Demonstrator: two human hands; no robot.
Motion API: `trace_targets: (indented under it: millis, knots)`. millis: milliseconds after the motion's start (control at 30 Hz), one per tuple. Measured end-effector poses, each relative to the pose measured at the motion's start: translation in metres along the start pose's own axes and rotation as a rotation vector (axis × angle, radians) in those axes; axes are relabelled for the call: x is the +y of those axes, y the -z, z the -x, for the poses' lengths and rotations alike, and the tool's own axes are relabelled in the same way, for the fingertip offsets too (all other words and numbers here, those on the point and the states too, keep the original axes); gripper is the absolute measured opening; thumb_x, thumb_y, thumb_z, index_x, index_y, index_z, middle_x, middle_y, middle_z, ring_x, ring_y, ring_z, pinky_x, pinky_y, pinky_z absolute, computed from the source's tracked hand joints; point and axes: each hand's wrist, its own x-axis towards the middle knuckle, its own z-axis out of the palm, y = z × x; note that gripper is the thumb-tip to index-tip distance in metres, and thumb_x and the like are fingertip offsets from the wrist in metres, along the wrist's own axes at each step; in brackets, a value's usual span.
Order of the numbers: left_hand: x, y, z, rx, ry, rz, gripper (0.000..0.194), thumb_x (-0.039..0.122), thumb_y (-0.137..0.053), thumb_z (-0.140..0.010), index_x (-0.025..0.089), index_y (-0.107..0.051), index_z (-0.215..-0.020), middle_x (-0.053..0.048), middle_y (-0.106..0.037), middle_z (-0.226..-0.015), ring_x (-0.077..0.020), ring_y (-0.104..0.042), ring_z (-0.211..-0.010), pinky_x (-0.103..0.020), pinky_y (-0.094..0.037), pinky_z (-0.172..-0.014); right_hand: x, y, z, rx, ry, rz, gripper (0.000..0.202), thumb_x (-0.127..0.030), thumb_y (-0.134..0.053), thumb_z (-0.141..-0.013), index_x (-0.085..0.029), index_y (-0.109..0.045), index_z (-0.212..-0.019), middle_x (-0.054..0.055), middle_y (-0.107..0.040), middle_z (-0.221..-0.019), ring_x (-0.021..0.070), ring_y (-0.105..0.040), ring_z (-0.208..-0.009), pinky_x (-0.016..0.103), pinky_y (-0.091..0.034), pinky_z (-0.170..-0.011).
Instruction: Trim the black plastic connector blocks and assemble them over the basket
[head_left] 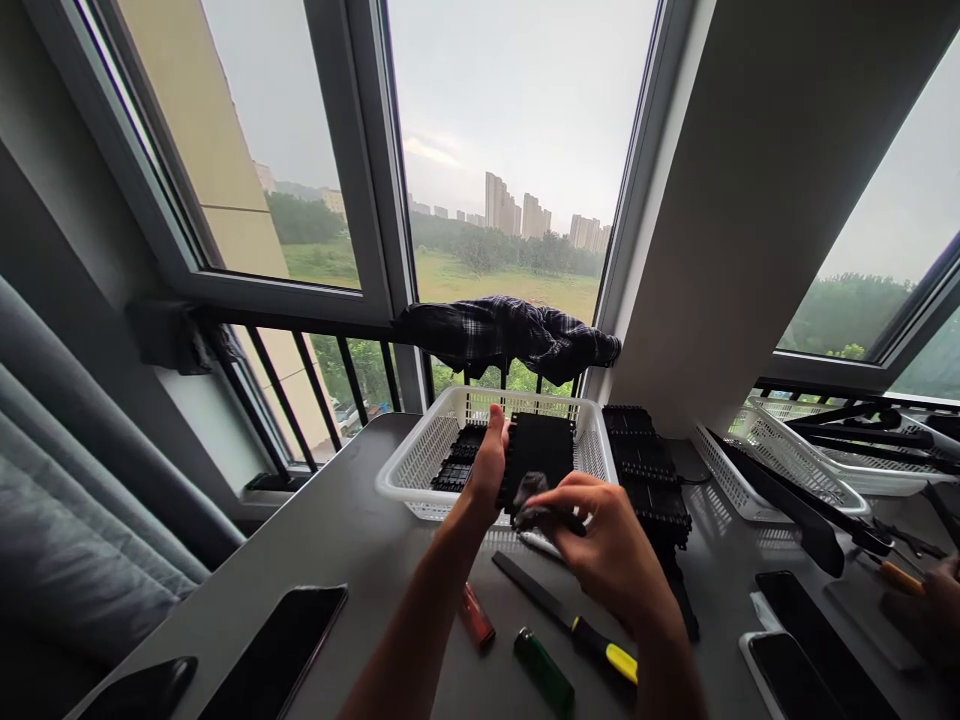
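My left hand (pixel 491 462) grips the left edge of a black rectangular plastic panel (pixel 545 445) with toothed edges, held upright in front of a white basket (pixel 397 488). In my right hand (pixel 604 535) is a crumpled dark grey cloth (pixel 531 492), pinched between thumb and fingers against the panel's lower part. More black toothed panels (pixel 457 465) lie inside the basket. Under my hands on the table are a flat file (pixel 532 590) with a black and yellow handle, a red lighter (pixel 476 618) and a green lighter (pixel 541 668).
Stacked black panels (pixel 649 470) stand right of the basket. Phones (pixel 277 650) lie at the left and right. Another white basket (pixel 750 485) carries long black parts. At the right edge another person's hand (pixel 941 588) shows. A plaid cloth (pixel 517 335) hangs on the window railing.
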Motion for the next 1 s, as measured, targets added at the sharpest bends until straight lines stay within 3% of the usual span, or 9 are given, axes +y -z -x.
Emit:
trace_targets:
  millis: [100, 167, 300, 400, 533, 600, 767, 867, 1000]
  knots:
    - [-0.001, 0.000, 0.002, -0.045, 0.044, -0.044, 0.071, 0.078, -0.051, -0.072, 0.014, -0.067, -0.095, -0.008, -0.070, -0.073, -0.0212, -0.067, -0.068, -0.027, -0.051, -0.058, 0.006, 0.003, -0.004, 0.287, -0.004, -0.019, 0.021, -0.020, -0.061, -0.086, -0.025, -0.074, -0.101, 0.003, -0.068, -0.093, 0.0165, -0.064, -0.083, 0.026, -0.051, -0.074]
    - [-0.005, -0.002, 0.005, -0.137, 0.087, -0.115, 0.068, 0.077, -0.052, -0.071, 0.015, -0.068, -0.094, -0.007, -0.071, -0.075, -0.0210, -0.068, -0.072, -0.025, -0.050, -0.061, 0.014, 0.002, -0.009, 0.407, -0.021, 0.019, 0.021, -0.023, -0.058, -0.088, -0.023, -0.073, -0.104, 0.005, -0.068, -0.097, 0.0184, -0.064, -0.088, 0.029, -0.051, -0.080]
    - [-0.015, -0.004, 0.010, -0.255, 0.137, -0.254, 0.063, 0.075, -0.054, -0.072, 0.016, -0.070, -0.088, -0.006, -0.070, -0.071, -0.0216, -0.067, -0.075, -0.027, -0.050, -0.069, 0.023, -0.003, -0.016, 0.361, -0.049, 0.032, 0.025, -0.022, -0.055, -0.089, -0.022, -0.072, -0.107, 0.006, -0.067, -0.097, 0.0193, -0.064, -0.089, 0.031, -0.051, -0.082]
    - [-0.018, -0.002, 0.007, -0.146, 0.104, -0.240, 0.057, 0.070, -0.059, -0.072, 0.015, -0.069, -0.080, -0.005, -0.067, -0.063, -0.0211, -0.066, -0.069, -0.028, -0.049, -0.063, 0.017, -0.007, -0.012, 0.183, -0.038, -0.001, 0.028, -0.015, -0.055, -0.085, -0.024, -0.074, -0.103, 0.003, -0.067, -0.093, 0.0170, -0.064, -0.083, 0.027, -0.051, -0.077]
    - [-0.013, -0.002, -0.001, 0.076, -0.065, -0.120, 0.037, 0.046, -0.074, -0.068, 0.015, -0.066, -0.086, -0.003, -0.068, -0.067, -0.0193, -0.065, -0.066, -0.026, -0.049, -0.059, 0.008, -0.004, -0.004, -0.050, -0.044, 0.053, 0.032, -0.003, -0.054, -0.071, -0.024, -0.076, -0.084, 0.000, -0.066, -0.080, 0.0152, -0.062, -0.072, 0.025, -0.049, -0.069]
    - [-0.009, -0.002, -0.003, 0.161, -0.156, -0.049, 0.033, 0.035, -0.075, -0.066, 0.016, -0.063, -0.090, -0.001, -0.069, -0.072, -0.0178, -0.066, -0.068, -0.025, -0.050, -0.062, 0.007, 0.000, -0.002, 0.004, -0.063, 0.061, 0.029, -0.004, -0.053, -0.071, -0.022, -0.073, -0.082, 0.001, -0.066, -0.082, 0.0161, -0.062, -0.076, 0.026, -0.048, -0.071]
    - [-0.002, -0.004, 0.001, 0.344, -0.323, 0.055, 0.037, 0.027, -0.077, -0.062, 0.017, -0.062, -0.095, 0.000, -0.070, -0.083, -0.0142, -0.066, -0.076, -0.021, -0.049, -0.067, 0.019, 0.003, -0.006, 0.321, -0.145, -0.019, 0.015, -0.017, -0.051, -0.082, -0.020, -0.058, -0.095, 0.002, -0.063, -0.085, 0.0166, -0.059, -0.079, 0.027, -0.048, -0.072]
    - [-0.001, -0.005, 0.005, 0.278, -0.316, 0.044, 0.046, 0.024, -0.080, -0.059, 0.016, -0.063, -0.101, -0.002, -0.071, -0.091, -0.0164, -0.066, -0.084, -0.023, -0.049, -0.071, 0.028, -0.002, -0.010, 0.351, -0.161, -0.079, 0.013, -0.024, -0.051, -0.086, -0.021, -0.054, -0.098, 0.003, -0.061, -0.089, 0.0166, -0.059, -0.079, 0.029, -0.049, -0.074]
    - [-0.001, -0.007, 0.009, 0.059, -0.235, 0.014, 0.053, 0.023, -0.081, -0.059, 0.015, -0.063, -0.108, -0.007, -0.072, -0.098, -0.0219, -0.067, -0.094, -0.028, -0.050, -0.081, 0.036, -0.006, -0.016, 0.484, -0.172, -0.186, 0.019, -0.033, -0.052, -0.089, -0.020, -0.051, -0.102, 0.004, -0.060, -0.093, 0.0164, -0.060, -0.075, 0.031, -0.051, -0.071]
